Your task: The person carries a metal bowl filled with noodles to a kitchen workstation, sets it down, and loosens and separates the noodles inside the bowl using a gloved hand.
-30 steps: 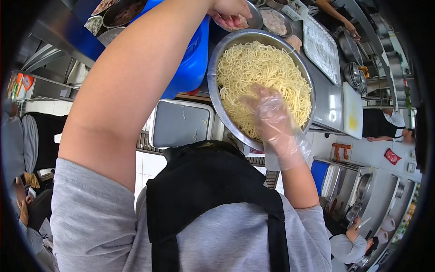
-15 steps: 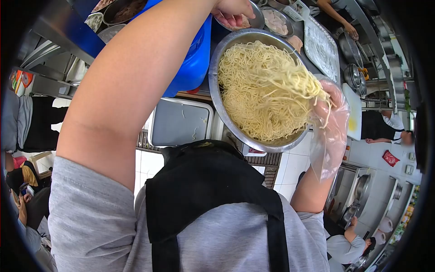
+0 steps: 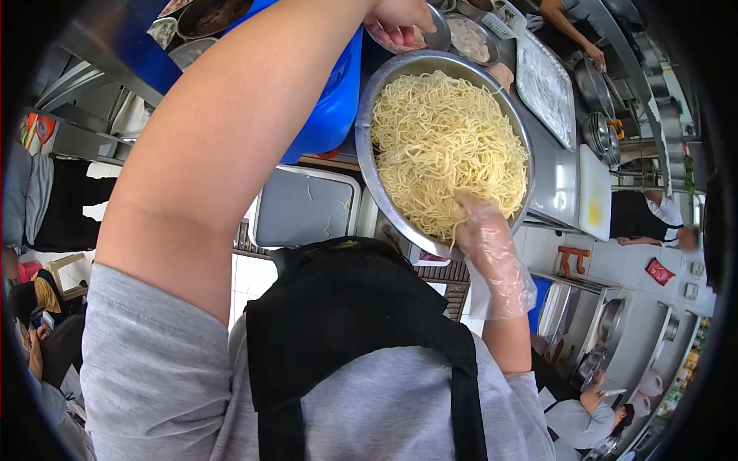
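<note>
A large steel bowl (image 3: 367,165) is heaped with pale yellow noodles (image 3: 446,131). My right hand (image 3: 486,238), in a clear plastic glove, reaches over the bowl's near right rim. Its fingertips are sunk among the noodles, so what they grip is hidden. A few strands hang beside the fingers. My bare left hand (image 3: 401,17) is at the top, by the far side of the bowl, next to a smaller metal bowl (image 3: 437,32) holding pinkish food. Its fingers are curled, and anything under them is hidden.
A blue container (image 3: 327,107) stands left of the noodle bowl. A gray-lidded box (image 3: 304,207) is below it. To the right are a metal tray (image 3: 544,88) and a white cutting board (image 3: 593,192). Other people are at both sides; a co-worker's hand (image 3: 596,55) is at upper right.
My right hand lifted a bunch of noodles at the bowl's right side, then came back down and left to the near rim, where the bunch now lies. My left hand has hardly moved.
</note>
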{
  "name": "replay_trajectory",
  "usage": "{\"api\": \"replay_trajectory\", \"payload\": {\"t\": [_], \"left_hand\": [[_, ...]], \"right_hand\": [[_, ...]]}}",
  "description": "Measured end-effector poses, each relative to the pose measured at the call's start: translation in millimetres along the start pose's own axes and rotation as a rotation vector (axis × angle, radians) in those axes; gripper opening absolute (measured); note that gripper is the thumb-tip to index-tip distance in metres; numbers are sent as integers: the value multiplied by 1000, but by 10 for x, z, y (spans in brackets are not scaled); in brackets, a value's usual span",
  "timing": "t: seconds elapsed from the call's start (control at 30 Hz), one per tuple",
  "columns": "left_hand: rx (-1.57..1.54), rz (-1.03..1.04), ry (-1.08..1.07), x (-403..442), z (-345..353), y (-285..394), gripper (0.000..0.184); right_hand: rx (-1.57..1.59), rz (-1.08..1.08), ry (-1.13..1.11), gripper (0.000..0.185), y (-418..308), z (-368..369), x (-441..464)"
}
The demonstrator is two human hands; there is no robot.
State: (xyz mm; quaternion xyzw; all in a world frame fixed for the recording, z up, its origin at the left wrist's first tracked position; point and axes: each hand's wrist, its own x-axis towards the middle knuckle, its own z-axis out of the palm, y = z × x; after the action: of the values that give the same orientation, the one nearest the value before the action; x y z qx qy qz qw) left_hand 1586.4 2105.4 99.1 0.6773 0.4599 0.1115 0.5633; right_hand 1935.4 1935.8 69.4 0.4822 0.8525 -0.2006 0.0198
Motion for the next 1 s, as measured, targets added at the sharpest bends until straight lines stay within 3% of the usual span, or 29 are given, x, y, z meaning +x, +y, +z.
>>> {"api": "replay_trajectory", "payload": {"t": [0.07,0.13,0.2,0.27,0.33,0.37,0.4,0.47,0.6,0.67,0.77,0.83,0.93,1.0], "left_hand": [[-10,-12,36,-37,14,-21,30],[-23,0,55,-2,15,-35,30],[-25,4,-10,21,-17,-27,29],[-29,5,-71,54,-29,-24,29],[14,-26,57,-19,17,15,28],[13,-28,62,-54,29,33,28],[45,-29,74,-55,24,30,28],[76,-26,86,-42,25,24,28],[40,-11,52,-19,11,9,28],[44,-2,71,-27,5,-11,28],[27,0,20,19,-7,-30,28],[-4,11,30,25,3,-32,29],[25,22,-26,10,-20,-19,30],[20,13,-9,14,-11,-17,30]], "right_hand": [[150,-134,200,42,117,22,36],[268,-122,252,44,36,-128,-4],[660,191,407,39,-23,-186,-63],[671,207,494,33,6,-207,-62],[566,124,481,32,93,-273,-9],[611,-28,625,32,119,-195,-33],[612,-32,623,32,95,-181,12],[917,-204,897,29,51,-168,103],[555,23,853,19,222,-444,48],[563,66,890,18,235,-647,30],[783,26,1043,21,338,-910,16],[876,-213,985,32,361,-1046,65],[974,-102,1005,43,403,-1200,167],[1076,-170,901,53,401,-1270,222]]}}
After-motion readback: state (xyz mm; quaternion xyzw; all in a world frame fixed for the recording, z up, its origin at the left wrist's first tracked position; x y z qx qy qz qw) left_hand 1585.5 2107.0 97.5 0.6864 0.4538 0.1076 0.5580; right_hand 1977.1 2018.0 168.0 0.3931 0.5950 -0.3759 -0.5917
